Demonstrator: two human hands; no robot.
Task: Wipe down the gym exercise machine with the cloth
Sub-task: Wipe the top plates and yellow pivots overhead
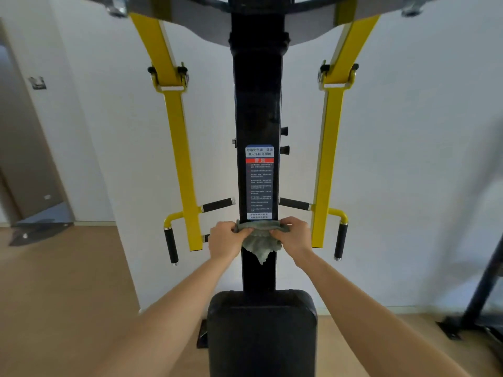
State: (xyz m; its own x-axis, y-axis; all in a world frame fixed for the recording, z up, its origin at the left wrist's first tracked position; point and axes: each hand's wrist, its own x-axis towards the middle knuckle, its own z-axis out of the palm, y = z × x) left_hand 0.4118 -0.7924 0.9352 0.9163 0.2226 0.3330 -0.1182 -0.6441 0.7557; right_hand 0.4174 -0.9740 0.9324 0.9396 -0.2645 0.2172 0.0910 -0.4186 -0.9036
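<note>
The cloth [260, 244] lies stretched across the black post [257, 104], just at 6 o'clock of the label [259, 180] and at 12 o'clock of the pad [261, 336]. The left hand [226, 240] grips its end at 9 o'clock and the right hand [294, 236] its end at 3 o'clock, fingers curled round the fabric. The step in hand looks like wiping the post's front. The next move probably calls for sliding both hands together along the post, cloth kept taut.

Print on the label [259, 186] is too blurred to read — the pad [261, 336] is cut off below.
</note>
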